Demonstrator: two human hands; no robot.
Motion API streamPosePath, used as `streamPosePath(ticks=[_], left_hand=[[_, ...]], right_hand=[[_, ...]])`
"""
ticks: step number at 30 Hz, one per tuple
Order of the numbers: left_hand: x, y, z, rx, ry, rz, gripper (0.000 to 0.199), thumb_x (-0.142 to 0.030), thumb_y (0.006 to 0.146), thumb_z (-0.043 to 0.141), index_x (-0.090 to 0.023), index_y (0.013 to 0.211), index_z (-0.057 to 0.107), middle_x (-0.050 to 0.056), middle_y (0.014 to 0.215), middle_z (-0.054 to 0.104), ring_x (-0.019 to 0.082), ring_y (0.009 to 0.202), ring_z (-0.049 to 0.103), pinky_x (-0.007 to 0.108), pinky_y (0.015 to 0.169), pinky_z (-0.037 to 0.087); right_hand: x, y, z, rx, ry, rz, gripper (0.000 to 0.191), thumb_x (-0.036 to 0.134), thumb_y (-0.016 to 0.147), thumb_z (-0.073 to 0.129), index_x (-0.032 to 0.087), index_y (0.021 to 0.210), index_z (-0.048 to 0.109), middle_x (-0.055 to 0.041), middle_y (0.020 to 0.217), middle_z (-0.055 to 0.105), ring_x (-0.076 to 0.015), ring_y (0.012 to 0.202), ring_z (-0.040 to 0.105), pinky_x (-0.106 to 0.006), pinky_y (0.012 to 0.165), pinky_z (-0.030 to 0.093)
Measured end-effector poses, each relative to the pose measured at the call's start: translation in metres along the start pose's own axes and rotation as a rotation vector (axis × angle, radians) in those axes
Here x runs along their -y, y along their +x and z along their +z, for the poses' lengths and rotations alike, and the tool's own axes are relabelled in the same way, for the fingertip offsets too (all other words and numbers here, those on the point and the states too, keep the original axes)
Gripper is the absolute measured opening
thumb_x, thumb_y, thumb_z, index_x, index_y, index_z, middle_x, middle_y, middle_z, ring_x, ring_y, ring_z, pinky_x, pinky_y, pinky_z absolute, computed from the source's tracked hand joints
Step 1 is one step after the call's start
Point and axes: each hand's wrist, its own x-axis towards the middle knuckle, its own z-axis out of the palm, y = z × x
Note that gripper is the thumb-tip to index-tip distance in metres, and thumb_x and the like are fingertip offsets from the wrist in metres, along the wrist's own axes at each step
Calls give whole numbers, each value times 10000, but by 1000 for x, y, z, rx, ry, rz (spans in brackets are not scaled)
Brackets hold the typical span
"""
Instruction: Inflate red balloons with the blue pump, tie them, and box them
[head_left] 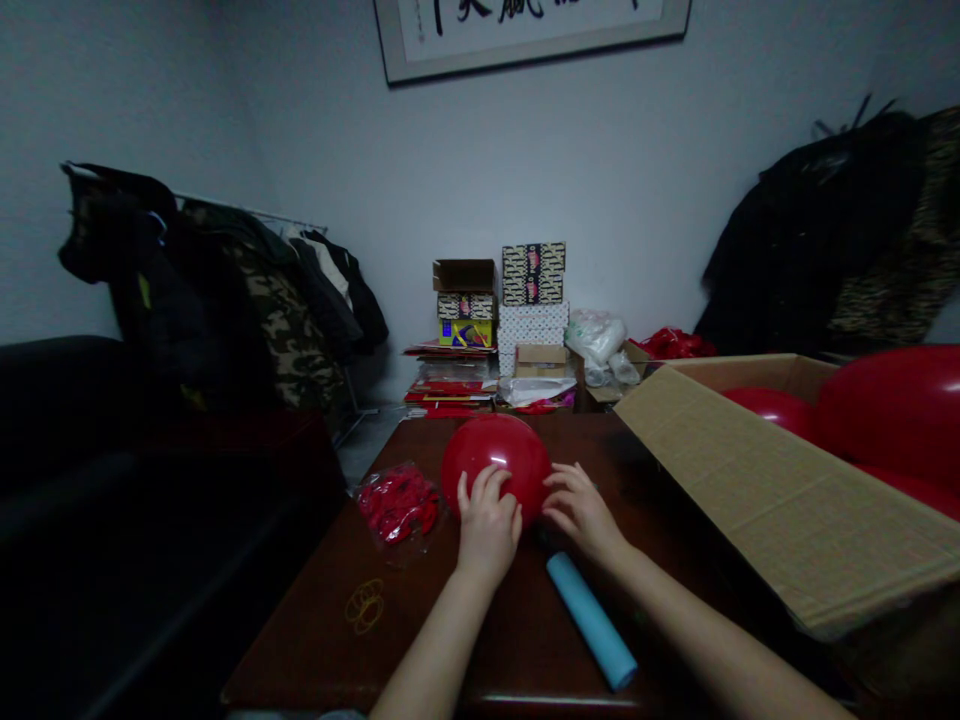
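Note:
A round, inflated red balloon (487, 440) rests just above or on the dark wooden table (292, 650). My left hand (487, 525) grips its near side, fingers curled and thumb bent in; the balloon's neck is hidden. At its right side, my right hand (589, 510) has its fingers apart, the tips at or close to the rubber. Below that hand lies a light blue cylinder (592, 620), slanting toward me. To the left of the balloon sits a clear plastic bag of uninflated red balloons (397, 505). Several thin yellow rings, like rubber bands (365, 606), lie nearer to me.
On the right, a large cardboard box (780, 500) with a flap hanging over the table holds inflated red balloons (900, 410). Stacked boxes (534, 275) and red papers (450, 390) stand behind the table. A dark sofa (150, 560) and a coat rack (247, 300) are at left.

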Motion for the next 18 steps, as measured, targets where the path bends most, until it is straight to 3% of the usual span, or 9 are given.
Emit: streamPosePath(ticks=[4,8,18], left_hand=[[5,-1,-31,-26,-23,-39,137,-188,794,518,-221,774,649,73,1164,558,267,1193,397,584,1044,156],[18,-11,-62,-40,-84,-59,135,-191,790,535,-229,770,663,65,1156,557,272,1194,382,596,1025,182],[41,-26,-101,10,-194,10,116,-245,775,583,-254,743,695,48,1168,546,270,1205,366,567,1031,214]], right_hand=[[45,35,-6,-59,133,-123,78,285,809,574,253,827,642,-35,1052,591,-228,1199,403,-521,1037,238],[75,50,-6,-94,242,-189,65,282,801,595,254,822,649,-34,1018,604,-235,1182,423,-521,1023,264],[116,57,-4,-47,449,-232,70,314,780,627,255,776,664,-26,918,633,-213,1111,484,-431,957,380]])
